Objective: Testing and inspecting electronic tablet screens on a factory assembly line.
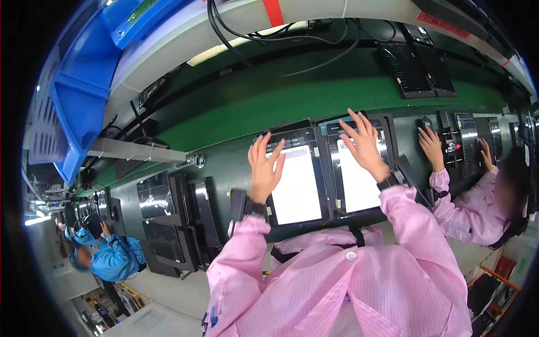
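Two tablet-like panels with lit white screens lie side by side in black frames on the green bench in front of me. Over the top left part of the left panel (298, 188) is my left hand (266, 169), its fingers spread. My right hand (364, 145) reaches across the upper part of the right panel (359, 188), fingers apart. Neither hand holds anything. Whether the fingertips touch the glass I cannot tell. Black straps circle both my wrists, and a dark box-shaped device (238, 203) sits at the left one.
Dark panels (168, 241) are stacked to my left; others (415, 68) lie at the back right. Black cables (292, 36) hang along the shelf above. A blue bin (84, 95) is at upper left. Co-workers in pink (471, 216) and blue (118, 258) work on either side.
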Available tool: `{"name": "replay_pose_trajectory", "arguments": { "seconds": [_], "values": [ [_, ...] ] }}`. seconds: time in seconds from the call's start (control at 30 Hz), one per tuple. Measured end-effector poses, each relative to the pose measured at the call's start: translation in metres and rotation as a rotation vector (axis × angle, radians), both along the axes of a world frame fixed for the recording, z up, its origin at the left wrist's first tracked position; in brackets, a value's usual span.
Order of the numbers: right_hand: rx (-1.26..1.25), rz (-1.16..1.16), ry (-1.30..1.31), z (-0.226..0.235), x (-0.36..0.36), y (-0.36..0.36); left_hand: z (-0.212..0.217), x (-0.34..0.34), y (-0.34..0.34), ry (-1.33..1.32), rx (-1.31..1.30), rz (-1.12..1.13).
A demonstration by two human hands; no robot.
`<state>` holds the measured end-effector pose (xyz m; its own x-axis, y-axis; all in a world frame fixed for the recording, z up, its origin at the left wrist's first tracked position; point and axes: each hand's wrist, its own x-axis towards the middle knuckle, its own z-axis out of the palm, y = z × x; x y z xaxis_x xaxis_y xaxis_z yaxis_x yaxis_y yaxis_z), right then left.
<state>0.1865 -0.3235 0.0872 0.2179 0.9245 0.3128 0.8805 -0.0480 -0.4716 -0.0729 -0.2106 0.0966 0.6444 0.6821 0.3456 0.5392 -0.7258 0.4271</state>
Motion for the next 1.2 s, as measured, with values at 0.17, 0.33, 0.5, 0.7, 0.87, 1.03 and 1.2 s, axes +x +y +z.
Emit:
{"name": "replay_pose_trajectory", "arguments": {
  "seconds": [0.17, 0.33, 0.5, 0.7, 0.87, 1.03, 1.2],
  "values": [
    [-0.119, 0.036, -0.076, -0.021, -0.007, -0.032, -0.024, -0.005, -0.008, 0.105, 0.039, -0.066],
    [-0.369, 0.253, 0.179, 0.021, -0.035, -0.159, -0.001, -0.052, -0.090, 0.217, -0.205, -0.423],
    [-0.067, -0.417, 0.403, -0.004, -0.027, -0.204, 0.011, -0.052, -0.120, 0.151, -0.224, -0.298],
    [-0.068, -0.561, 0.642, -0.039, -0.023, -0.201, -0.004, -0.040, -0.132, 0.185, -0.225, -0.363],
    [-0.049, -0.561, 0.681, -0.034, -0.024, -0.203, -0.008, -0.039, -0.137, 0.207, -0.222, -0.356],
    [0.001, -0.544, 0.680, -0.038, -0.026, -0.202, -0.003, -0.038, -0.136, 0.208, -0.220, -0.350],
    [0.013, -0.578, 0.662, -0.043, -0.027, -0.199, 0.004, -0.046, -0.130, 0.145, -0.213, -0.283]
  ]
}}
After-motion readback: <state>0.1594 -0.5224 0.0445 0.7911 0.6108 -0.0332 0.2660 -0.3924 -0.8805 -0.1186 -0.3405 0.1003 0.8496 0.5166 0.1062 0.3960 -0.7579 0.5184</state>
